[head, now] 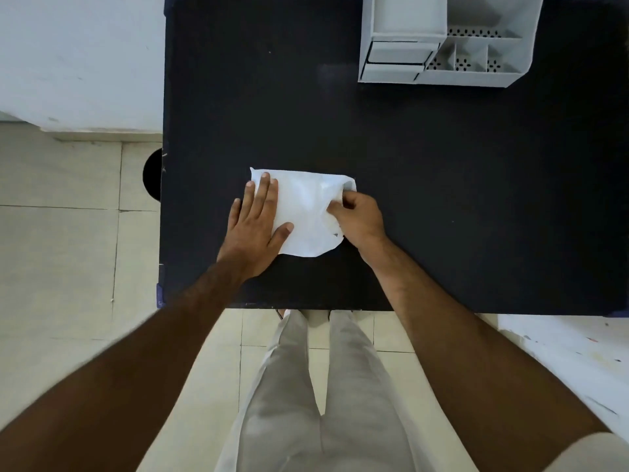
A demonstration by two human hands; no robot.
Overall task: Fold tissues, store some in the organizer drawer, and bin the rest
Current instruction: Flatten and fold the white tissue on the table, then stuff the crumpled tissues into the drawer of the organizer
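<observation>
A white tissue (pixel 303 212) lies spread on the black table (pixel 442 199), near its front middle. My left hand (pixel 255 226) rests flat on the tissue's left side, fingers apart, pinning it down. My right hand (pixel 357 218) pinches the tissue's right edge, which is lifted and curled over toward the left. A grey desk organizer (pixel 442 39) stands at the table's far right; its small drawer (pixel 398 54) on the left side looks shut.
A dark round object (pixel 152 173), partly hidden, sits on the floor by the table's left edge. Tiled floor lies to the left and in front. My legs stand at the front edge. A white paint-flecked surface (pixel 571 356) is at the right.
</observation>
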